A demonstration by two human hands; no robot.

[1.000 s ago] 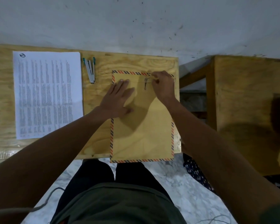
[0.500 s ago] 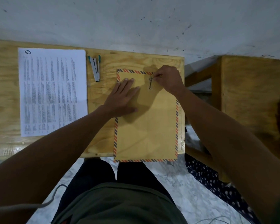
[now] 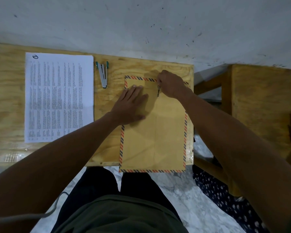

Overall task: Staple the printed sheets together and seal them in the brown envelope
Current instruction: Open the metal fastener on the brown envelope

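Observation:
A brown envelope (image 3: 168,137) with a red and blue striped border lies on the right part of the wooden table (image 3: 8,101), its near end hanging over the front edge. My left hand (image 3: 131,105) rests flat on its upper left part, fingers together. My right hand (image 3: 170,84) is at the envelope's top edge, fingers pinched at the small metal clasp (image 3: 158,91). The printed sheets (image 3: 57,96) lie flat at the left of the table. A silver stapler with teal tips (image 3: 102,74) lies between the sheets and the envelope.
A white wall stands right behind the table. A second wooden table (image 3: 262,105) stands to the right across a narrow gap. Below are my dark-trousered legs, a marble floor and a spotted dark cloth (image 3: 225,197).
My right hand has shifted slightly along the envelope's top edge and stays at the clasp. My left hand stays pressed on the envelope. The camera view has drifted a little.

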